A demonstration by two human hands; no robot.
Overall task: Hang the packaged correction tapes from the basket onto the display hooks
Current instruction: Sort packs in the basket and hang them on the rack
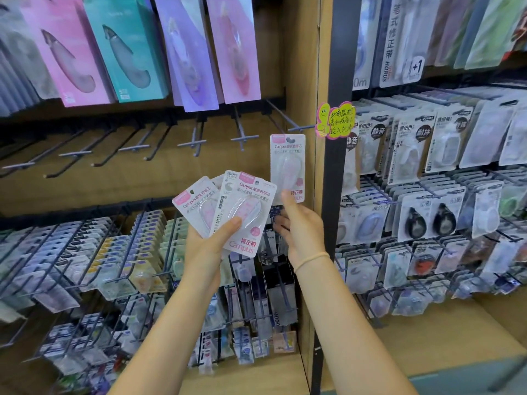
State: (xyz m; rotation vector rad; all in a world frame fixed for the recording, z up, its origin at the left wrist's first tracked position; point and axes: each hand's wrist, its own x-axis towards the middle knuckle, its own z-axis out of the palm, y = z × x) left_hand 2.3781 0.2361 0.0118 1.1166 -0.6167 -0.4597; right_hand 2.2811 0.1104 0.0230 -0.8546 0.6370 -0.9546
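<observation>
While both forearms reach up from the bottom of the view, the left hand (pixel 209 240) grips a fan of packaged correction tapes (pixel 228 208), its thumb pressed on the front pack and its fingers hidden behind; the right hand (pixel 296 223), with a thin band (pixel 310 260) on its wrist, holds a single pack (pixel 287 166) upright by the lower edge, thumb in front, the other fingers loosely curled behind; this pack stands just below the tip of an empty hook (pixel 299 128) at the right end of a row of bare display hooks (pixel 196 141); beside it a yellow-green sign (pixel 336 121) sticks on the dark post (pixel 339 67); above hang long pink, teal and purple packs (pixel 128 52); the basket is not in view
</observation>
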